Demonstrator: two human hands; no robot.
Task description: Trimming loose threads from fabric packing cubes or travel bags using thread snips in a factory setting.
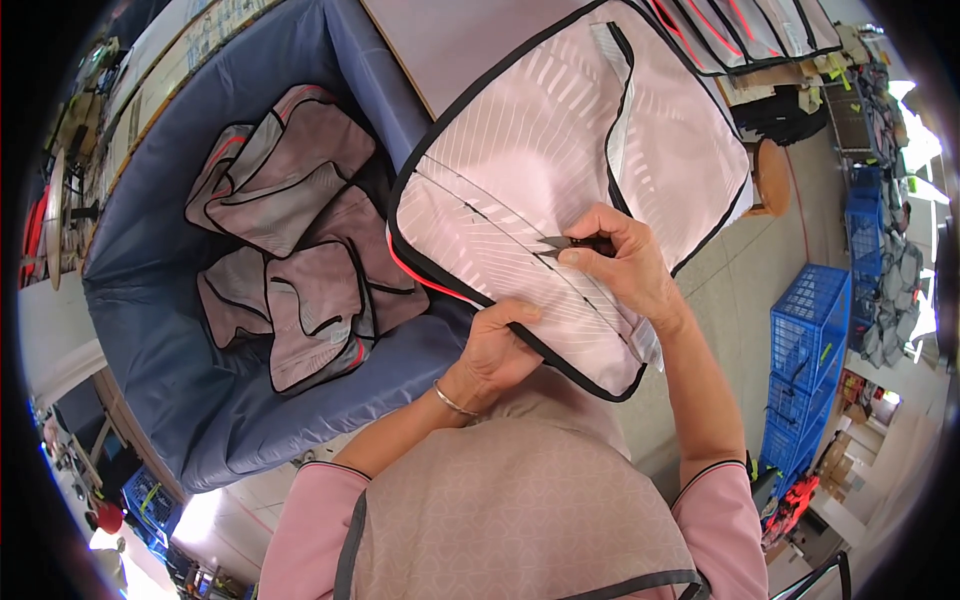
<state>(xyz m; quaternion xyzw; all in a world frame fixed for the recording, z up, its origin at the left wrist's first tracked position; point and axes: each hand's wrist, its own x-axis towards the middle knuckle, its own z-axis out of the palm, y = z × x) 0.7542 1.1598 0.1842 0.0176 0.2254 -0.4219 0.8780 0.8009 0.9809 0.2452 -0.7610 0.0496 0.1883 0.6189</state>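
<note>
A pale pink sewn fabric panel (500, 140) with black binding lies spread before me, over the table edge and toward my lap. My left hand (495, 350) grips its near bound edge, thumb on top and fingers underneath. In my right hand (635, 265) is a small pair of thread snips (552, 245), its pointed dark blades touching or just above a dark seam line across the panel. Most of the snips' handle is hidden by my fingers. A loose black-edged strip (620, 110) with a grey band runs along the panel's upper part.
To the left stands a large bin lined with blue-grey cloth (150, 340), holding several crumpled pink panels (315, 310) with black and red edging. More panels (740, 30) lie at the upper right. A round wooden stool (770, 178) and stacked blue crates (805, 350) stand on the right.
</note>
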